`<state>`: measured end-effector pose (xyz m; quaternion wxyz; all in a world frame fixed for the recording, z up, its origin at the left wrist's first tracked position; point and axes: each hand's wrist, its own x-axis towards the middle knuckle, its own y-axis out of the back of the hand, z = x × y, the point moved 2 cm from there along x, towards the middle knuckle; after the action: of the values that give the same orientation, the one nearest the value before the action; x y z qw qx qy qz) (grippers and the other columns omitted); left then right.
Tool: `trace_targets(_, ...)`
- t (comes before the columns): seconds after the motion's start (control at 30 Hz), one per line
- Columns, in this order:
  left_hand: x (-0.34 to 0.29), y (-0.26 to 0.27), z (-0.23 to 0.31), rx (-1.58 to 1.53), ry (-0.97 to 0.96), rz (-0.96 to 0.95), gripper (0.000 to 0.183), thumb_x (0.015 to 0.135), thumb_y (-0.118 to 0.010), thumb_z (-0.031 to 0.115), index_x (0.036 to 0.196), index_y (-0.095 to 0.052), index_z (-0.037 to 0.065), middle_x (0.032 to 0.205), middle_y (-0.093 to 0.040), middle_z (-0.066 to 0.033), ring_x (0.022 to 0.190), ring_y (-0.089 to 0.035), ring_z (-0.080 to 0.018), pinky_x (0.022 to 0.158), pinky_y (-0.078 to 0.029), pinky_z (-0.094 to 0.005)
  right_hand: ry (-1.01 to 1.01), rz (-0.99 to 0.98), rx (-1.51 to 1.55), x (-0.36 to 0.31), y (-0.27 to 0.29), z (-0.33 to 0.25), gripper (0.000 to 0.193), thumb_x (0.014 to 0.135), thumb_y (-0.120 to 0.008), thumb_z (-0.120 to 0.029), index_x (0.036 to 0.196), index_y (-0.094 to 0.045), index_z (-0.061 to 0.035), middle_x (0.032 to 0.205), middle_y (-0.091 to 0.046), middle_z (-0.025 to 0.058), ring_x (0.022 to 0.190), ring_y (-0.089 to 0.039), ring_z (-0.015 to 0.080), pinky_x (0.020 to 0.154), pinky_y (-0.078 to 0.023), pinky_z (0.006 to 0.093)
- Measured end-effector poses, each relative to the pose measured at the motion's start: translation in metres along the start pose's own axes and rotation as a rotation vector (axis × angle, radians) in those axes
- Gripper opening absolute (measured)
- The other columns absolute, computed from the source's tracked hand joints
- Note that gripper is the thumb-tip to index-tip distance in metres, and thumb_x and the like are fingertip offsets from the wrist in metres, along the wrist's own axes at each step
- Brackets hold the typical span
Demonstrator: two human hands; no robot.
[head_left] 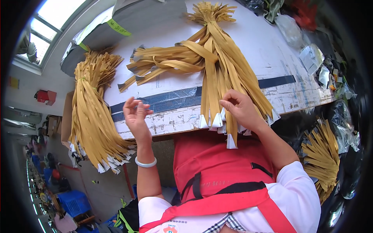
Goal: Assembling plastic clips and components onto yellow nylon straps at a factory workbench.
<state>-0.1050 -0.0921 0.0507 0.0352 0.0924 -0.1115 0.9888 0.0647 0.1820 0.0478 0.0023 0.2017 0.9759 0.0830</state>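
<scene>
A bundle of long tan webbing straps, tied near its far end, fans toward me across the white-topped table. Their near ends carry folded white tips; some straps with dark grey ends are turned off to the left. My right hand is closed at the near part of the bundle, thumb and fingers pinching one strap whose white tip hangs over the table edge. Apart from the straps, my left hand is raised above the front edge, palm up, fingers loosely curled and apart, holding nothing. A pale bangle circles my left wrist.
A second tied strap bundle drapes over the table's left end. Another strap bundle lies at the lower right, near clear plastic bags. Dark tape runs along the tabletop. A blue crate stands on the floor at left.
</scene>
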Motion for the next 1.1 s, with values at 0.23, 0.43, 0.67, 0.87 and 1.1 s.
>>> trace_targets(0.23,-0.096,-0.050,-0.035,0.631,-0.209,-0.758,0.025,0.084,-0.068,-0.006,0.107,-0.065,0.002,0.110,-0.061,-0.0129,0.088,-0.064,-0.0242,0.076,-0.054,-0.0344,0.381,-0.313,-0.609,0.005,-0.042,-0.011,0.015,0.089,-0.068,-0.018,0.090,-0.063,-0.0042,0.087,-0.062,0.0118,0.084,-0.062,0.0338,0.073,-0.051,0.0416)
trace_targets(0.43,-0.086,-0.056,-0.052,0.748,-0.385,-1.004,0.025,0.080,-0.070,-0.005,0.102,-0.062,0.002,0.112,-0.059,-0.0136,0.097,-0.061,-0.0298,0.083,-0.053,-0.0385,0.310,-0.345,-0.626,0.006,-0.041,0.000,0.017,0.091,-0.064,-0.021,0.089,-0.064,-0.0047,0.088,-0.063,0.0116,0.088,-0.063,0.0329,0.076,-0.051,0.0434)
trace_targets(0.67,-0.060,-0.057,-0.032,0.237,0.012,-0.904,0.016,0.080,-0.076,-0.001,0.086,-0.062,0.000,0.099,-0.060,-0.0071,0.086,-0.059,-0.0178,0.078,-0.048,-0.0288,0.236,-0.378,-0.376,0.008,-0.040,0.001,0.014,0.092,-0.065,-0.017,0.093,-0.065,-0.0034,0.092,-0.062,0.0123,0.088,-0.062,0.0319,0.077,-0.051,0.0405)
trace_targets(0.87,-0.048,-0.064,-0.023,-0.029,0.211,-0.894,0.014,0.082,-0.075,-0.002,0.084,-0.062,0.002,0.092,-0.062,-0.0031,0.089,-0.057,-0.0140,0.083,-0.047,-0.0282,0.293,-0.387,-0.041,0.011,-0.036,-0.019,0.011,0.093,-0.067,-0.012,0.100,-0.064,-0.0030,0.096,-0.060,0.0086,0.088,-0.060,0.0247,0.079,-0.050,0.0356)
trace_targets(1.1,-0.044,-0.069,-0.027,-0.188,0.254,-0.922,0.011,0.087,-0.072,0.001,0.090,-0.062,0.003,0.096,-0.063,-0.0029,0.090,-0.059,-0.0126,0.084,-0.048,-0.0272,0.299,-0.493,-0.092,0.017,-0.032,-0.025,0.017,0.090,-0.072,-0.013,0.100,-0.064,-0.0031,0.095,-0.061,0.0074,0.090,-0.060,0.0220,0.080,-0.050,0.0334)
